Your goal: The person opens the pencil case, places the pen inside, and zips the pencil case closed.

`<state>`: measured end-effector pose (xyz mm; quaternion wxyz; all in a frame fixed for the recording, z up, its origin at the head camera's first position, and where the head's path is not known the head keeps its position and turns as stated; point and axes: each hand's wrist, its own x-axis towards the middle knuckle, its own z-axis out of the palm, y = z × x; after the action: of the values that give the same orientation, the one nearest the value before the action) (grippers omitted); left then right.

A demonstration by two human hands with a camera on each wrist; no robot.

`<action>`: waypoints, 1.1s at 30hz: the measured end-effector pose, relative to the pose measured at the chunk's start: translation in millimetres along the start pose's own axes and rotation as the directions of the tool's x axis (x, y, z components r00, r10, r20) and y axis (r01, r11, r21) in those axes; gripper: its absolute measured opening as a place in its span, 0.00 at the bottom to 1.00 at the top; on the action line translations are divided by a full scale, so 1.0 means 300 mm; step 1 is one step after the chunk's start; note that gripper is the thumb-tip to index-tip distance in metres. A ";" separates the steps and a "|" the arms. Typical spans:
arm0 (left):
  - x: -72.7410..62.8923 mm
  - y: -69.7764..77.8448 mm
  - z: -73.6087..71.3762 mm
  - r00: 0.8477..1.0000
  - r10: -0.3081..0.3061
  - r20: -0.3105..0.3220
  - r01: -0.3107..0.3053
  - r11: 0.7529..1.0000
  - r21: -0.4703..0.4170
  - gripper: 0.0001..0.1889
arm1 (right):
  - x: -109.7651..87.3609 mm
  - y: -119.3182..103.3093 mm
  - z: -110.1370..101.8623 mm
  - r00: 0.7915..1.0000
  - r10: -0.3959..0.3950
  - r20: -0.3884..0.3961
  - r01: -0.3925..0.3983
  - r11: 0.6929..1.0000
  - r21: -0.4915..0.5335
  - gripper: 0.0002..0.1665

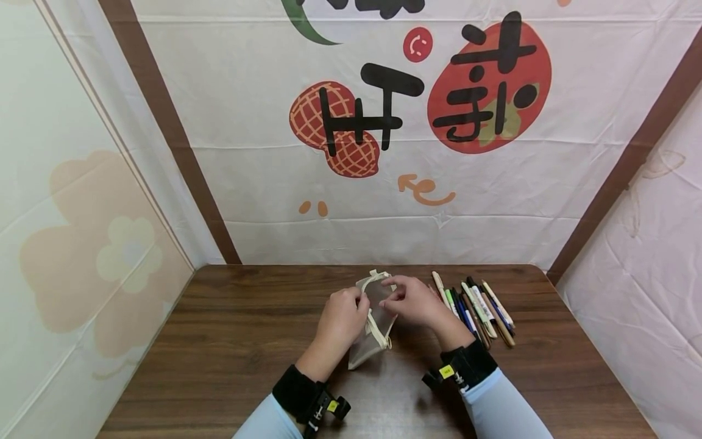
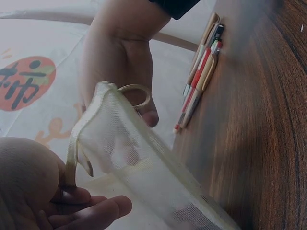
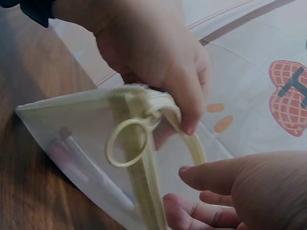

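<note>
Nearest are light-blue sleeves (image 1: 504, 405) over a brown wooden table (image 1: 219, 366). Mid-table, the left hand (image 1: 341, 316) pinches the edge of a mesh pouch (image 1: 363, 355), the right hand (image 1: 415, 302) at its opening, thumb and fingers apart. Pens (image 1: 479, 309) lie right; a printed white cloth (image 1: 247, 103) hangs beyond.

Printed white fabric backdrop (image 1: 263, 177) at 12, creased; peanut print (image 1: 309, 119) mid, red persimmon (image 1: 523, 58) at 1. Brown bands (image 1: 167, 131) at 11 and 2. Flower-print side sheet (image 1: 49, 116) at 9, wrinkled white sheet (image 1: 647, 262) at 3. Dark wood-grain tabletop (image 1: 230, 341) at 6. Soft shadows.
</note>
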<state>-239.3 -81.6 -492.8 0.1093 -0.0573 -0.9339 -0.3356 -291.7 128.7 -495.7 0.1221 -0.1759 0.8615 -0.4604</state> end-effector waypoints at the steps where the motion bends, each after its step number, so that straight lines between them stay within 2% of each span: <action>1: 0.000 0.000 0.001 1.000 0.001 -0.004 -0.001 1.000 0.001 0.17 | -0.003 -0.002 -0.007 1.000 0.001 -0.011 -0.001 1.000 0.006 0.32; 7: -0.004 -0.002 0.001 1.000 0.002 -0.013 -0.002 1.000 -0.013 0.18 | -0.015 0.013 -0.082 0.998 0.008 -0.065 -0.008 1.000 0.004 0.27; 14: -0.010 -0.001 -0.003 1.000 0.017 -0.001 -0.017 0.999 -0.035 0.20 | -0.067 0.049 -0.221 0.983 0.107 -0.152 -0.119 0.991 -0.069 0.28; 21: -0.013 0.000 -0.004 1.000 0.018 -0.002 -0.019 0.999 -0.037 0.18 | -0.120 0.096 -0.338 0.954 0.215 -0.208 -0.245 0.960 -0.132 0.32; 31: -0.015 0.004 -0.007 1.000 0.014 -0.005 -0.015 0.999 -0.040 0.18 | -0.179 0.206 -0.452 0.914 0.294 -0.281 -0.363 0.901 -0.237 0.36; 33: -0.012 -0.005 -0.001 0.999 0.030 -0.017 -0.031 0.998 -0.057 0.19 | -0.187 0.226 -0.465 0.905 0.311 -0.289 -0.385 0.888 -0.250 0.37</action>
<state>-235.8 -83.0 -494.3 0.1202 -0.0719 -0.9220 -0.3609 -305.5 291.5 -473.4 0.0694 0.0232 0.9473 -0.3120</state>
